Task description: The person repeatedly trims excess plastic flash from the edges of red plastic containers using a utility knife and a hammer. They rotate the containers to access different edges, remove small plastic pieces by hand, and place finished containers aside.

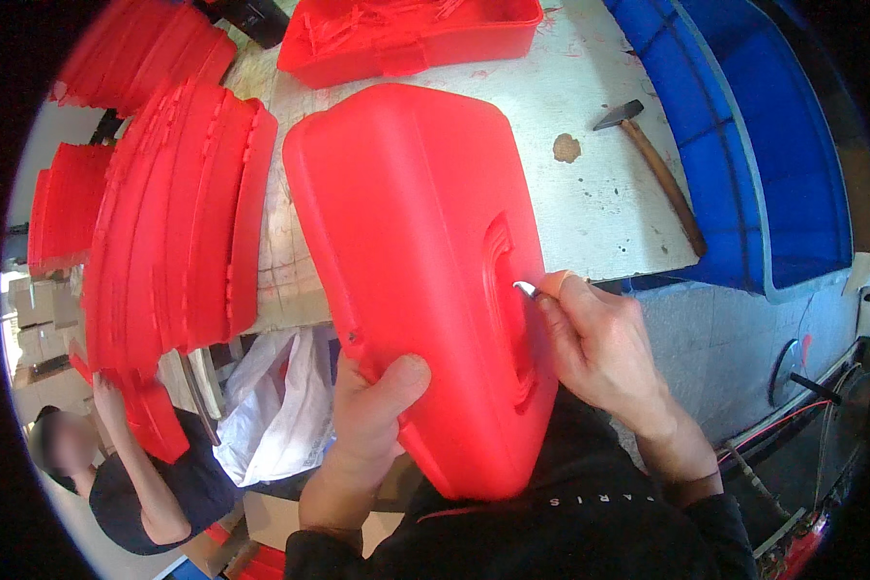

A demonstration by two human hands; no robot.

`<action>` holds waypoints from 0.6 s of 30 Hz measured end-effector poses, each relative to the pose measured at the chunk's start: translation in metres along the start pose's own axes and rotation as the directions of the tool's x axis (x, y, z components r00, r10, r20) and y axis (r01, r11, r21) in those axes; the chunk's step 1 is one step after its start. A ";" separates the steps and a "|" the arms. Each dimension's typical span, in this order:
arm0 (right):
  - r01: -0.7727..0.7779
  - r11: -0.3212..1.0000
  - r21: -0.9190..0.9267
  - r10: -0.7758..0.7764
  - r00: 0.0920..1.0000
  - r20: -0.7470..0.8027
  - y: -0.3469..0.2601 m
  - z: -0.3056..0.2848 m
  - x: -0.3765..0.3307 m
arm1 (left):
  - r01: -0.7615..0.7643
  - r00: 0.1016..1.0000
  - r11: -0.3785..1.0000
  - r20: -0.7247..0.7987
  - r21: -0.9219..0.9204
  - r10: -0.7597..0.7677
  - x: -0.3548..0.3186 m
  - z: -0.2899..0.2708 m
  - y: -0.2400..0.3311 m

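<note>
"What's the case (406,193) under the left hand (372,401) made of?"

"Red plastic by its look, smooth, with a soft sheen. The blade (525,288) at the right hand (599,338) is bright metal."

"And beyond the right hand?"

"A hammer (657,174): dull metal head, wooden handle. The bench (590,217) under it is pale, matt and speckled. Farther right, the crate (788,145) looks like blue plastic."

"Left of the left hand?"

"A crinkled, whitish sack (285,406), and farther off, stacked shells (184,222) in red plastic."
</note>
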State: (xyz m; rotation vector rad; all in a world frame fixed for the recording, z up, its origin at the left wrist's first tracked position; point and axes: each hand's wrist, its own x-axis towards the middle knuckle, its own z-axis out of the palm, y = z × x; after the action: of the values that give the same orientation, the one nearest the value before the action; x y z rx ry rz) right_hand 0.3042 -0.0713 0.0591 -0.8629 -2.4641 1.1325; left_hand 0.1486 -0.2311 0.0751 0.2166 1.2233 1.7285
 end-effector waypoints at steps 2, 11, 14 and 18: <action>0.038 0.999 -0.033 -0.039 0.999 -0.029 0.000 0.001 -0.002 | 0.006 1.000 1.000 0.010 -0.021 -0.006 0.000 -0.001 -0.001; -0.163 0.986 -0.021 0.162 0.936 0.312 -0.008 -0.009 -0.038 | -0.003 1.000 1.000 -0.016 -0.016 0.003 -0.001 -0.001 -0.002; -0.072 0.991 0.113 0.066 0.996 0.055 -0.004 -0.009 -0.027 | -0.009 1.000 1.000 0.006 -0.007 0.009 -0.001 0.002 -0.001; 0.045 0.999 0.025 -0.045 0.999 -0.001 0.005 -0.001 -0.003 | -0.004 0.999 0.999 -0.043 0.037 0.006 -0.003 0.004 0.000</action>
State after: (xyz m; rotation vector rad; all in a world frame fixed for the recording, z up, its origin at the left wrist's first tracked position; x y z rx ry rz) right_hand 0.3087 -0.0702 0.0562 -0.7971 -2.4504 1.1450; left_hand 0.1530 -0.2310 0.0784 0.2049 1.2876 1.7239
